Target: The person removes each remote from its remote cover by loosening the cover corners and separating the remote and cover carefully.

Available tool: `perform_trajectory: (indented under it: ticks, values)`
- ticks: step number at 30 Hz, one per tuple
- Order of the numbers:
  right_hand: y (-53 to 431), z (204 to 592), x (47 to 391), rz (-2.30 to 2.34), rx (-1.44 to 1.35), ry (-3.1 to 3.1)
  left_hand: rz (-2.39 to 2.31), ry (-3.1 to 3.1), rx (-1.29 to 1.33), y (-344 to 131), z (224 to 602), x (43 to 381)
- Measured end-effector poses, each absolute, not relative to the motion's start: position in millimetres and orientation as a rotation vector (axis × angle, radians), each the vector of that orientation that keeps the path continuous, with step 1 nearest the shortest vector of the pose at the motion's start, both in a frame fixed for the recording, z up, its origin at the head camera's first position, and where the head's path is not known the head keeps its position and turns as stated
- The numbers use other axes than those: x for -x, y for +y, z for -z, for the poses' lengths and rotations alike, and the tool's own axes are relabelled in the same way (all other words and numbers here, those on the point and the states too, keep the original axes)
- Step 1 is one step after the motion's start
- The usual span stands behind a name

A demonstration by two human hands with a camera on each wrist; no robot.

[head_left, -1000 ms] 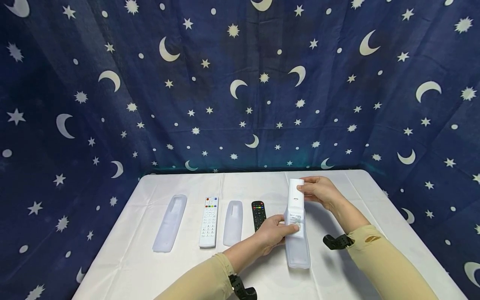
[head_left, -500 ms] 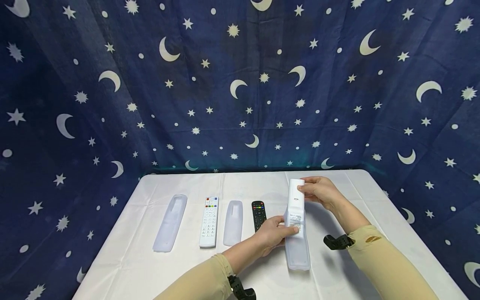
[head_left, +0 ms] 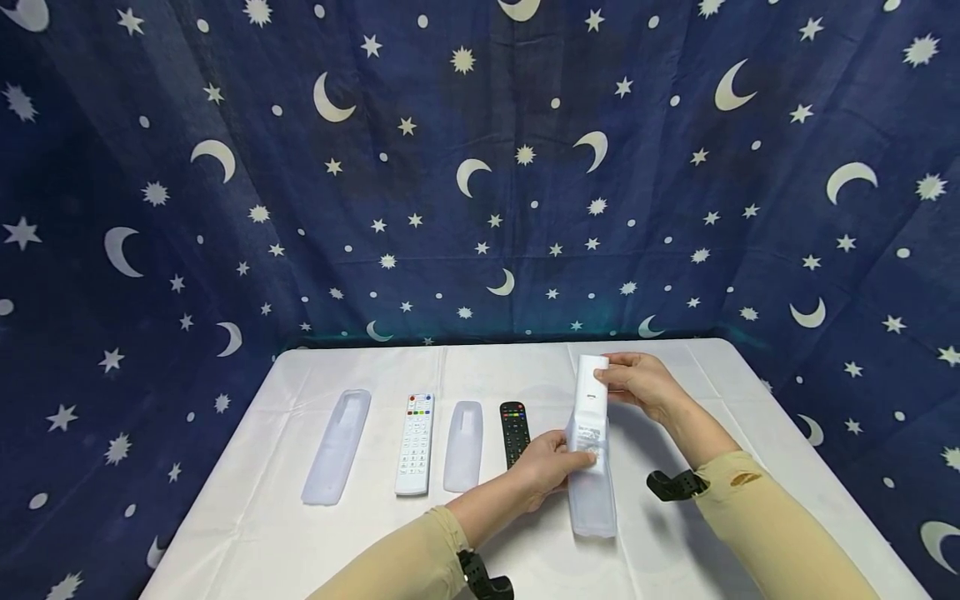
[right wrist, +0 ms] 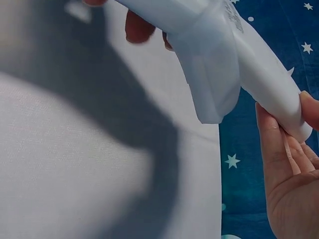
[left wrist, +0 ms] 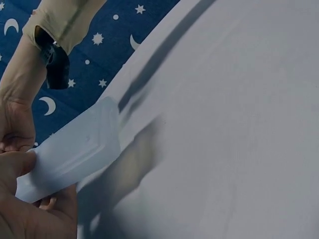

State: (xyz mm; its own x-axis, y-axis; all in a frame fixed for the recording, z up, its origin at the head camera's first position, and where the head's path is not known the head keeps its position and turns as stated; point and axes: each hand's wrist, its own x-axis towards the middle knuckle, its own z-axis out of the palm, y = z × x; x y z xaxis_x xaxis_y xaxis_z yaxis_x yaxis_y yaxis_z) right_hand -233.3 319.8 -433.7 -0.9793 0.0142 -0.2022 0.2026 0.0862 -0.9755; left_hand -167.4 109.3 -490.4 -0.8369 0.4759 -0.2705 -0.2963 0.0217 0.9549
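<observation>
A white remote control (head_left: 592, 387) is held up over the right part of the table, its back showing in the head view. Its lower part sits inside a translucent silicone cover (head_left: 594, 510), whose bottom end sags loose below. My left hand (head_left: 546, 468) grips cover and remote together, thumb on top. At the bare upper end, my right hand (head_left: 636, 383) pinches the remote between thumb and fingers. In the right wrist view, the mouth of the cover (right wrist: 213, 74) flares away from the remote's body (right wrist: 266, 74). The left wrist view shows the cover's closed end (left wrist: 84, 144) bulging.
On the white table (head_left: 247, 542), left to right, lie a long translucent cover (head_left: 337, 450), a white remote (head_left: 415, 446), a shorter cover (head_left: 464, 446) and a black remote (head_left: 515, 433), partly behind the left hand. A dark starry curtain (head_left: 420, 208) hangs behind.
The head view has shifted slightly. Both hands keep their holds, and the remote and cover have barely moved.
</observation>
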Motion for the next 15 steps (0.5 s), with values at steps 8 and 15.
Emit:
perform_trajectory:
  ticks: [8, 15]
  values:
    - [316.3, 437.2, 230.7, 2.049, -0.205, 2.186, -1.91, 1.92, -0.153, 115.9, 493.6, 165.3]
    - [315.3, 437.9, 228.1, 2.084, -0.182, 2.138, -1.923, 1.94, -0.171, 117.2, 493.2, 167.3]
